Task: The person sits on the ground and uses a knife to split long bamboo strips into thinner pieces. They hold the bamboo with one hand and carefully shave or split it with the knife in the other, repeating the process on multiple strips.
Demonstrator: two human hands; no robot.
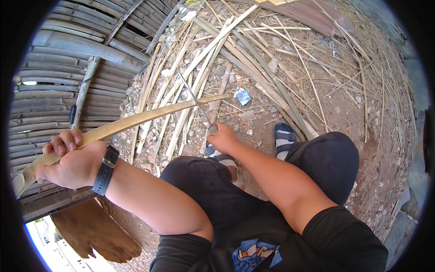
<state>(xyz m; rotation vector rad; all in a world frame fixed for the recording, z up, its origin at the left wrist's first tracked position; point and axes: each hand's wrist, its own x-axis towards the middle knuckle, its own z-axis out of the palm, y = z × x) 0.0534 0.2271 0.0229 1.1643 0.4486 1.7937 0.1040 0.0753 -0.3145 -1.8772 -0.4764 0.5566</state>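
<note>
My left hand (77,162) grips a bamboo strip (131,121), fingers curled; my right hand (225,138), tightly fisted, holds a knife (187,85) across it.

Knife handle (212,129) mostly hidden in right hand (224,138); left sandal (210,150) partly covered.

Soft daylight surrounds me, white glare burns at my lower left, and the bamboo wall (52,97) bends.

Brown earthen ground (374,174) carries long, pale split strips (222,37), many crossing one another. Small stones (220,71) and a little blue packet (244,97) lie among them; thin dry slivers (385,86) mat the right side, and a reddish-brown panel (312,17) lies toward the far edge.
</note>
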